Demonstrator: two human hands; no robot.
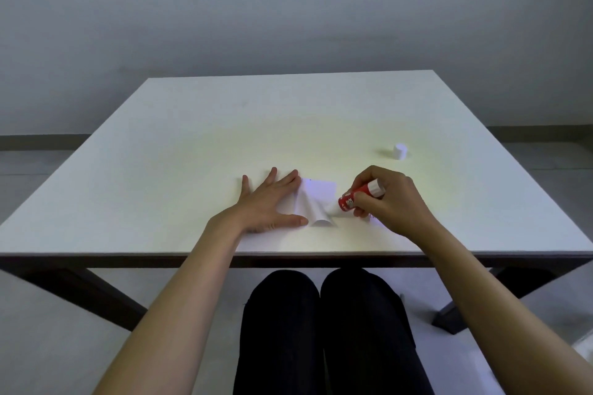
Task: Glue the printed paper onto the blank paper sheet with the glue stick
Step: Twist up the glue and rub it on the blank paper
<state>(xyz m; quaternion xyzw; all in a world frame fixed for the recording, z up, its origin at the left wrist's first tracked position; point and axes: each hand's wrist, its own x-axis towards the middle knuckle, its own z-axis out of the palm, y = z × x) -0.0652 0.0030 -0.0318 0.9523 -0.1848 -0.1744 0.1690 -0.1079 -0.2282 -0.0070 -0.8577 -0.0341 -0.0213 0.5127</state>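
A person seated at a white worktop (288, 125) works at its near edge, lower centre of the frame. The left hand (271, 202) lies flat with fingers spread apart, pressing down on a sheet of paper (316, 202) whose right part curls up into a loose roll. The hand covers the sheet's left part, and no print can be made out on the pale, washed-out surface. The right hand (386, 199) is closed around a red glue stick (359, 196), held tilted with its white glue tip touching the curled paper's right edge; the fingers hide part of the tube and its label is too blurred to read. A larger blank sheet (272, 242) seems to lie beneath, reaching the worktop's front edge, though its outline nearly vanishes against the white. A white cap (400, 151) stands alone well apart, right of centre. Dark-trousered knees (321, 330) show below.
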